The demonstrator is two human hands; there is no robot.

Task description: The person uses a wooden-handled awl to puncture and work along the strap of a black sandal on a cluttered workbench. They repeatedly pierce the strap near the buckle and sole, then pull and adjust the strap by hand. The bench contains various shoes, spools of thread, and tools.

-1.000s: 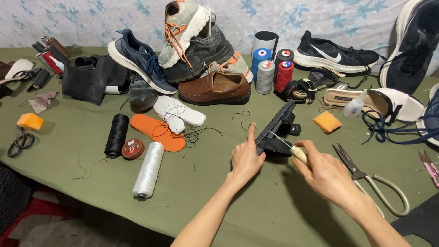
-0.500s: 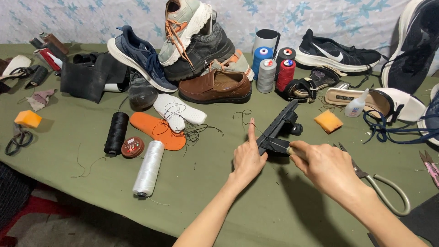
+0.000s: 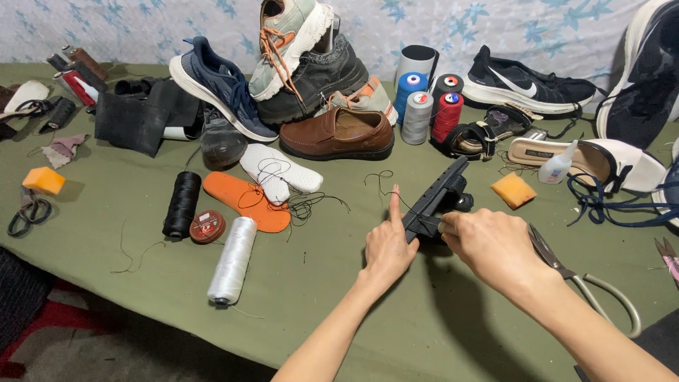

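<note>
In the head view I see two bare hands over the green table (image 3: pixel 141 283). The left hand (image 3: pixel 387 249) rests beside a black shoe part (image 3: pixel 437 201), with one finger pointing straight up along its edge and the other fingers curled in. The right hand (image 3: pixel 488 244) is closed around the near end of that black part, and its fingers hide what they pinch, so I cannot tell if a small tool is inside. A second ago I could see a pale handle in the right hand; now the hand covers it. The black part now lies flatter and lower than before, slanting away toward the back of the table. The right hand has moved in closer to the left hand. Big scissors (image 3: pixel 587 283) lie just beside the right wrist. An orange sponge (image 3: pixel 514 189) sits near the far end of the black part. A white thread spool (image 3: pixel 232 260) and an orange insole (image 3: pixel 244 201) lie well apart on the left, in the same spots as before.
</note>
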